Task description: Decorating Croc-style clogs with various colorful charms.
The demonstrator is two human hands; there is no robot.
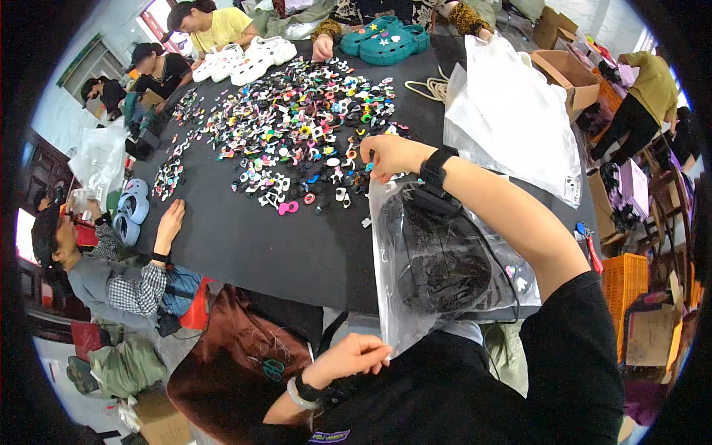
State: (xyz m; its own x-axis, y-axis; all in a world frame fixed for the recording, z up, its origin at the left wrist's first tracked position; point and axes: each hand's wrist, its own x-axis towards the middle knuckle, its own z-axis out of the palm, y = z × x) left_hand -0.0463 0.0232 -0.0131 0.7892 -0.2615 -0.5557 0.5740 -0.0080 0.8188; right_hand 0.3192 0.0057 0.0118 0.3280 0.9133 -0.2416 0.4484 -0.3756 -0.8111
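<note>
My left hand pinches the near end of the white edge strip of a clear plastic bag. At the strip's far end, my right hand has hold of the bag's other corner, with thumb and fingers closed. The edge is stretched between both hands along the black table. Inside the bag lies something black, seemingly a pair of clogs, blurred by the plastic. Small light-coloured charms show at its right side. A big pile of colourful shoe charms spreads beyond my hands.
White clogs and teal clogs stand at the far edge, blue clogs at the left. White bags lie far right, near red-handled pliers. Co-workers sit around the table; one person's hand rests at the left edge.
</note>
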